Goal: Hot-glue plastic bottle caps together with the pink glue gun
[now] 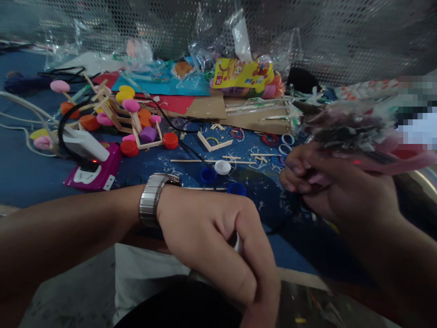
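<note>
My right hand is wrapped round the grip of a pink hot glue gun, blurred, with a small red light and a dark nozzle pointing left. Grey, crumpled residue covers its upper side. In the lower middle, my left hand is closed, thumb and forefinger curled together; a pale patch shows between them, but what they hold, if anything, is hidden. Just beyond this hand are a white bottle cap, a blue cap and another blue cap, partly hidden by the knuckles.
At left stands a stick model with coloured clay and red caps, beside a purple power strip with a white plug. Thin sticks, an L-shaped stick piece and glue strings lie mid-table. Cardboard and a yellow packet sit behind.
</note>
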Available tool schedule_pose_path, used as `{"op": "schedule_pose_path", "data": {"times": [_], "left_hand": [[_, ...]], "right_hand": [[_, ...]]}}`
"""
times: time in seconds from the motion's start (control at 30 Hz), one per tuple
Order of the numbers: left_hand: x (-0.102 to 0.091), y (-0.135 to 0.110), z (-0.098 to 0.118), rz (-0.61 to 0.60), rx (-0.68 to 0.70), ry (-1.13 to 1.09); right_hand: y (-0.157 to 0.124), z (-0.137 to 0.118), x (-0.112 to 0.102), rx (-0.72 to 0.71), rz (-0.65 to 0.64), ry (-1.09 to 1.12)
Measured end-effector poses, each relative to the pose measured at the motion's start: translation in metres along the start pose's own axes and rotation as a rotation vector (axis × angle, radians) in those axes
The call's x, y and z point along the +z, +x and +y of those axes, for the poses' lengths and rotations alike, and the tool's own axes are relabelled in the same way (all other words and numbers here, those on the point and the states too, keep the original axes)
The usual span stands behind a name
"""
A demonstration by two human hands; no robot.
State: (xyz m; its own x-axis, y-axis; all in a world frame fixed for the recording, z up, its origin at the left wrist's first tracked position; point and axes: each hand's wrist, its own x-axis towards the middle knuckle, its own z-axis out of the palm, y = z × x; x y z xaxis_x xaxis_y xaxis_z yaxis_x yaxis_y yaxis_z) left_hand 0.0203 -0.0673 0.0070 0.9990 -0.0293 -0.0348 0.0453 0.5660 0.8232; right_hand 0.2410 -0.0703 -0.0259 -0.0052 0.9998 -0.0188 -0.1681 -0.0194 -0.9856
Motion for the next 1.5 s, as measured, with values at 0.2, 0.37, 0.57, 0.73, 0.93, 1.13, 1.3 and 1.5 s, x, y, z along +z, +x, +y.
{"op": "schedule_pose_path", "data": {"times": [0.2,0.37,0.57,0.73,0.93,1.13,1.3,1.5], "left_hand": [[-0.006,0.0,-0.001,-0.128,-0.021,-0.007],[0.0,-0.005,-0.009,0.007,0.048,-0.012],[-0.007,0.0,0.002,-0.117,-0.045,-0.01],[-0.012,-0.005,0.009,-0.183,-0.101,0.138],[-0.013,-0.005,0.016,-0.21,-0.076,0.232],[-0.012,-0.006,0.014,-0.208,-0.057,0.24],[-0.014,-0.006,0.009,-0.187,-0.083,0.245],[-0.014,-0.007,0.011,-0.107,-0.024,0.299]], "right_hand": [[0.0,0.0,-0.001,0.01,-0.001,0.006],[-0.001,0.001,-0.002,0.024,-0.009,0.005],[0.0,0.001,-0.002,0.025,-0.006,0.016],[0.0,0.004,-0.005,0.008,-0.009,0.043],[0.001,0.006,-0.007,0.01,-0.017,0.056],[0.001,0.006,-0.006,0.008,-0.009,0.046],[0.001,0.004,-0.004,0.009,0.007,0.033],[0.001,0.003,0.001,0.018,0.009,0.075]]}}
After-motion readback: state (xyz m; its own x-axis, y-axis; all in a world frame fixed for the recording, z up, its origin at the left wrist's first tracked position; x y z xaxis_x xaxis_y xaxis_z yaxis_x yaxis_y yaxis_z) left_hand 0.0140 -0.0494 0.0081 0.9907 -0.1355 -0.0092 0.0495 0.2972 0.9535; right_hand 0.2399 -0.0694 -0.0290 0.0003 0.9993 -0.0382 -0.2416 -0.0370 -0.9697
